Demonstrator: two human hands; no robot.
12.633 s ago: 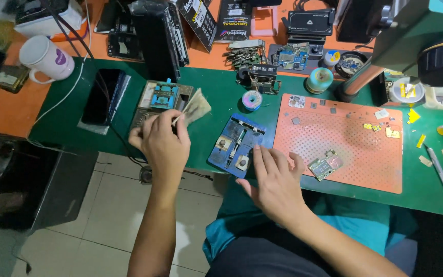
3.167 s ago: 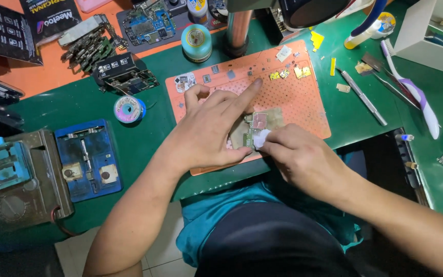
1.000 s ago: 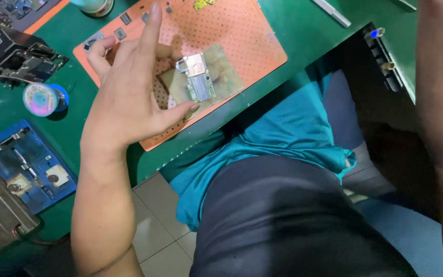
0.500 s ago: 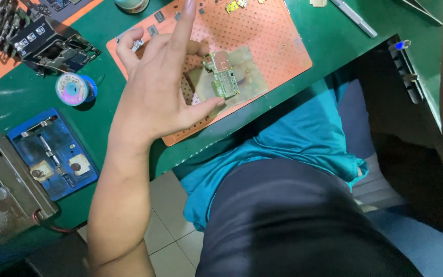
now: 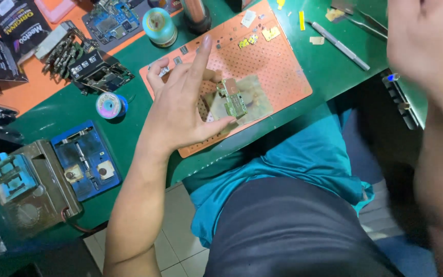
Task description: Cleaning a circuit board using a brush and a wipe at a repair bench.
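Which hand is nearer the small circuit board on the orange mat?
The left hand: it rests on the orange mat right beside the small circuit board, thumb just below it. The right hand is raised off to the right, close to the camera, well clear of the board.

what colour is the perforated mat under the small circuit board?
Orange, dotted with small holes: the mat shows best in the head view, under the board.

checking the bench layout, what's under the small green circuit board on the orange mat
The small green circuit board lies on a pale translucent patch on the perforated orange mat. The left hand covers that patch's left part; directly beneath the board is hidden.
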